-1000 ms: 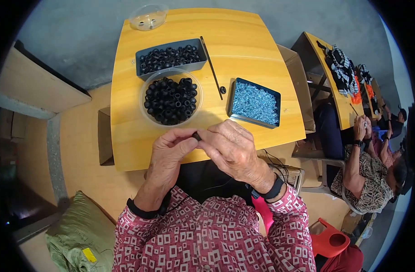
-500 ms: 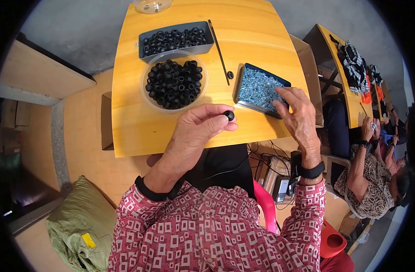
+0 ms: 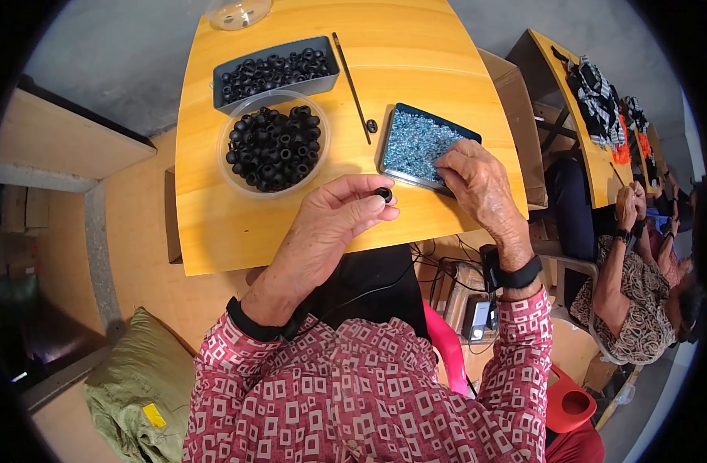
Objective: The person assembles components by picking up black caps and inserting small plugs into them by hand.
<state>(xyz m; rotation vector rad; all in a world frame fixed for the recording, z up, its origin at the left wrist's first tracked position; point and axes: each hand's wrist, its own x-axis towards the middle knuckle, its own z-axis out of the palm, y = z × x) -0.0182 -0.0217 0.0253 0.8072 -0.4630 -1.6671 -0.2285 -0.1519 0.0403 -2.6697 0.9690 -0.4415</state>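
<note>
Your left hand [image 3: 329, 222] pinches a black bead [image 3: 385, 195]. Your right hand [image 3: 487, 187] curls over blue beads [image 3: 416, 144] below; I can't tell its grip.

Yellow table [image 3: 399, 69] | grey bin [image 3: 322, 83] | round tub [image 3: 325, 147] | dark tray [image 3: 403, 177] | black stick [image 3: 352, 89] | black piece [image 3: 372, 126] | clear bowl [image 3: 253, 21]

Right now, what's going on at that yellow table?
A person's left hand pinches a round black bead with a hole. The right hand is over the right side of a dark rectangular tray of tiny shiny blue pieces; its grip is hidden. A clear round tub and grey rectangular bin hold more black beads.
</note>
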